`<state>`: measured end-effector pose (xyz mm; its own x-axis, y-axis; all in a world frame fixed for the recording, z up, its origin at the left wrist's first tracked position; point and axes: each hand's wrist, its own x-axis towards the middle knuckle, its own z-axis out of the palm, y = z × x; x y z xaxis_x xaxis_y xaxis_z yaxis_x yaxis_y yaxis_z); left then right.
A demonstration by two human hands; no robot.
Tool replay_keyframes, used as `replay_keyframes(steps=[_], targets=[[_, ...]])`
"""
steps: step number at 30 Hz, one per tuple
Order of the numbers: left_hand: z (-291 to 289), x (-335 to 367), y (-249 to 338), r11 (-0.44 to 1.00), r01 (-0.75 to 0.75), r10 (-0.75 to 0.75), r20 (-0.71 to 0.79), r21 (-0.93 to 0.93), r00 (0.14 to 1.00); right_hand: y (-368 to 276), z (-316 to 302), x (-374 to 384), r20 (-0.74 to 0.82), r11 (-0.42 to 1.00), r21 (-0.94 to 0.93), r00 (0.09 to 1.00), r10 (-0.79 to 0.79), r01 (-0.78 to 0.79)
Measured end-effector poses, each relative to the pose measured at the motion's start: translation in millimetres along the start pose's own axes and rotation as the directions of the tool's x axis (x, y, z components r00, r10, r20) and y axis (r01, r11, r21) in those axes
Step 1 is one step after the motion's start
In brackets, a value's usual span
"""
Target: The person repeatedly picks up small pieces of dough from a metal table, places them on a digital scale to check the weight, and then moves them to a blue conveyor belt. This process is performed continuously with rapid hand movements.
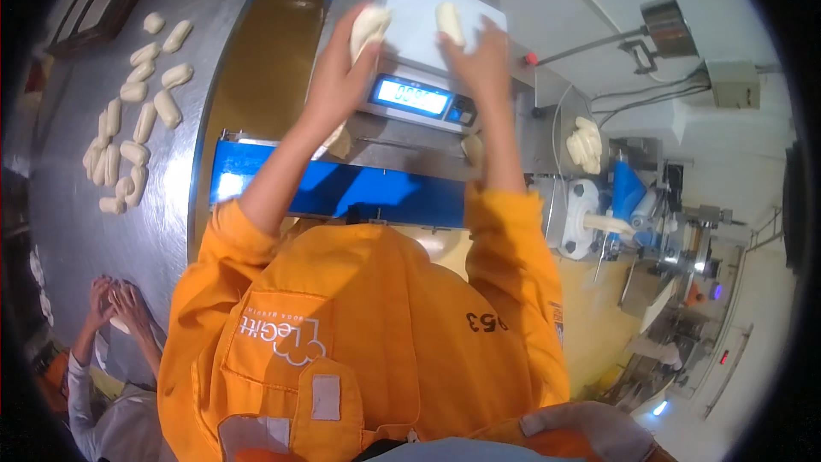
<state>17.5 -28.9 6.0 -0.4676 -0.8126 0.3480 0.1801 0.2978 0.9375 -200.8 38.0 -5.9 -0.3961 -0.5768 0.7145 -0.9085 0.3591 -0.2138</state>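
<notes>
As a pale, elongated dough piece (pixel 369 27) is clasped by the left hand (pixel 340 64), a cream dough roll (pixel 448 19) is borne by a white rectangular scale (pixel 415 0) beside the parted fingers (pixel 491 32) of the right hand (pixel 481 64).

Left grip (pixel 344 64) around dough piece (pixel 369 27), right grip (pixel 481 58) spread at second piece (pixel 450 22), white scale (pixel 415 44)

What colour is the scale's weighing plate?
The weighing plate is white, seen best in the head view.

Cream dough (pixel 369 32) — white scale (pixel 416 13), blue-lit display (pixel 413 97) — orange jacket (pixel 368 308)
</notes>
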Motion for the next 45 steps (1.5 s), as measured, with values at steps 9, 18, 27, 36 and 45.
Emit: replay_keyframes(steps=[9, 18, 27, 36, 45], targets=[[70, 104, -45, 0.465, -0.357, -0.184, 0.483, 0.81, 0.856, 60, -74, -47, 0.75, 0.187, 0.543, 0.573, 0.329, -0.818], [-29, 100, 91, 0.769, -0.14, 0.126, 0.067, 0.624, 0.99, 71, -223, -269, 0.851, -0.514, 0.478, 0.232, 0.471, -0.712], [1, 82, 92, 0.848, -0.056, 0.088, -0.036, 0.526, 0.995, 48, -181, -249, 0.853, -0.576, 0.521, 0.353, 0.384, -0.63], [82, 106, -35, 0.364, -0.362, 0.161, 0.325, 0.858, 0.932, 54, -184, -232, 0.824, -0.48, 0.537, 0.308, 0.476, -0.694], [-42, 50, -22, 0.787, -0.113, 0.047, 0.124, 0.606, 0.991, 5, -137, -55, 0.661, 0.073, 0.728, 0.727, 0.187, -0.681]])
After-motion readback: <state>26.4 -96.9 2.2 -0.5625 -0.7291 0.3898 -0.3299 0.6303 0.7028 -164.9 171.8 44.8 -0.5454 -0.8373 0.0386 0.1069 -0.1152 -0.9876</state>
